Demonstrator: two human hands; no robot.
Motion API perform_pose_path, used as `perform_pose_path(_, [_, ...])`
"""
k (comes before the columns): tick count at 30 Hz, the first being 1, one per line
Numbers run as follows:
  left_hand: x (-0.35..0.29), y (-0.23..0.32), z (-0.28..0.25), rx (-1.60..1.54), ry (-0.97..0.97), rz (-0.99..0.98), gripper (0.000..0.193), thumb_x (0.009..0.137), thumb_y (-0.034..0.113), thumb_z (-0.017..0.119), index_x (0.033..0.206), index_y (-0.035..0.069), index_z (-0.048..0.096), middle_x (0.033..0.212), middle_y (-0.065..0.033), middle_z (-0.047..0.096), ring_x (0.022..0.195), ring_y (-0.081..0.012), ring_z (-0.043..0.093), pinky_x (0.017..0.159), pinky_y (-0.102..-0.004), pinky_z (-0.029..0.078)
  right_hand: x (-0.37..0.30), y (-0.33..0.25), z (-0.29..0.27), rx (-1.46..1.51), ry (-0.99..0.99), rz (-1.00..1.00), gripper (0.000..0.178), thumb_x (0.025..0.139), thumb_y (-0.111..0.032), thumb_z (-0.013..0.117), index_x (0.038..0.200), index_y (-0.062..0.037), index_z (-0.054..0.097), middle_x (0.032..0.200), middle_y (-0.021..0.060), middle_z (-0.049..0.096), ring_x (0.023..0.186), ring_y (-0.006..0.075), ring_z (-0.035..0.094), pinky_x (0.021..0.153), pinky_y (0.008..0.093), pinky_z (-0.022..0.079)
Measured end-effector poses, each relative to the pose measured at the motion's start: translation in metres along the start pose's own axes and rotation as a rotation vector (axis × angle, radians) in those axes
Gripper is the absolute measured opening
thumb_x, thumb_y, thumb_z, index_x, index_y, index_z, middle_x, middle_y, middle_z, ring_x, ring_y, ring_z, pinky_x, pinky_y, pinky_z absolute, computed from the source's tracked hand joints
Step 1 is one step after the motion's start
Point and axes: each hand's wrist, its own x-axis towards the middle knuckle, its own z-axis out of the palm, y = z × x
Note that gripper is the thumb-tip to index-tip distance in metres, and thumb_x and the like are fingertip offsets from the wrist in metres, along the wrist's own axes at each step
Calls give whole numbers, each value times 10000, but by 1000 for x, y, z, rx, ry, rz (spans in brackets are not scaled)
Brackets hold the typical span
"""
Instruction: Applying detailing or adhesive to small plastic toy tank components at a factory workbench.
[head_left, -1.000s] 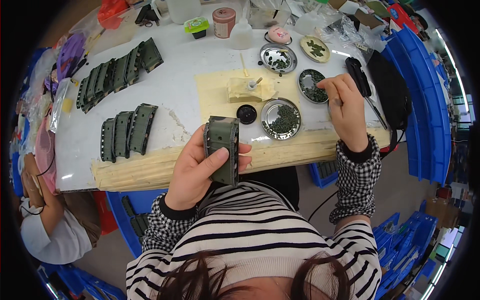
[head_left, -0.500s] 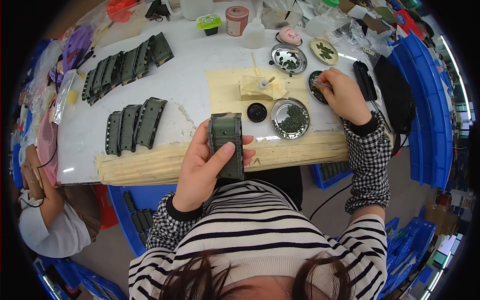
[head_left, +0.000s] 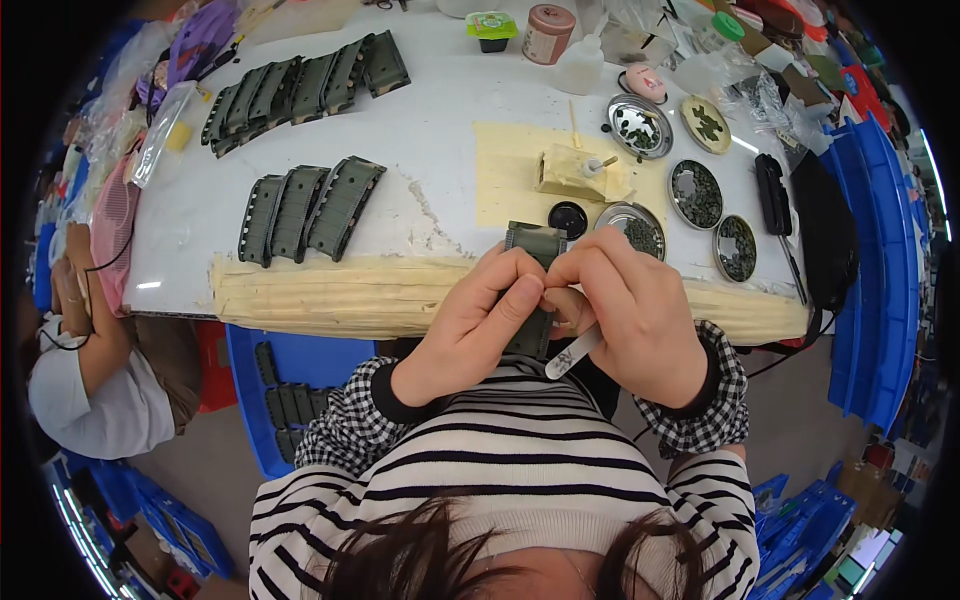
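Observation:
My left hand (head_left: 478,325) is closed around a curved, dark green camouflage part (head_left: 536,238) with toothed edges, held upright before the table's front edge. My right hand (head_left: 635,315) meets it over the part's face, fingers pinched together. From the right palm sticks the flat silver end of what look like tweezers (head_left: 572,354); their tips are hidden by the fingers. Whether a small piece sits between the fingertips cannot be seen. Just beyond the hands are a round black cap (head_left: 567,219) and a metal dish (head_left: 655,222) of small green pieces, partly covered by my right hand.
More dishes of small green pieces (head_left: 695,194) (head_left: 735,248) stand at right. A taped block (head_left: 580,174) holds a small stick. Similar curved parts (head_left: 312,208) lie in rows at left. Bottles and tubs line the back. A blue bin (head_left: 290,350) sits below; another person (head_left: 95,370) is at left.
My right hand has come from the dish at right to the camouflage part, bringing the tweezers. The left hand and part have moved right in the picture, and the view has shifted.

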Motion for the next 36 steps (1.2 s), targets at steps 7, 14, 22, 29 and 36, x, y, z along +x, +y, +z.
perform_pose_path(7, [-2,9,-11,-338,-158,-81,282,1053,251,361,970,20,499,908,-14,488,850,-88,458,780,-222,393,0,-3,12,306,85,95,179,738,22,708,880,-18,608,792,80,523,622,220,571,532,308,474])
perform_pose_path(14, [-2,-2,-8,16,10,71,269,1053,195,330,981,8,511,928,-33,493,868,-105,451,815,-233,375,-8,-7,26,262,238,125,224,706,49,738,910,0,659,804,89,573,614,205,583,513,282,471])
perform_pose_path(22, [-6,-1,-5,130,95,167,233,1025,103,358,1241,23,391,1173,-131,525,987,-155,564,888,-278,459,-3,-5,18,218,317,200,248,682,108,706,891,-8,639,797,87,570,656,194,596,547,286,475])
perform_pose_path(29, [-5,3,3,67,167,215,746,967,-3,418,1501,128,-85,1268,-215,508,992,-191,605,844,-327,545,5,16,17,69,346,73,236,691,62,731,887,-36,643,809,66,589,659,217,602,540,297,471])
perform_pose_path(36, [-7,2,-2,290,136,251,804,939,-49,420,1497,111,-136,1293,-226,479,1042,-205,591,889,-345,537,6,26,25,41,365,0,260,669,36,742,895,-52,647,803,59,586,620,218,597,518,304,474])
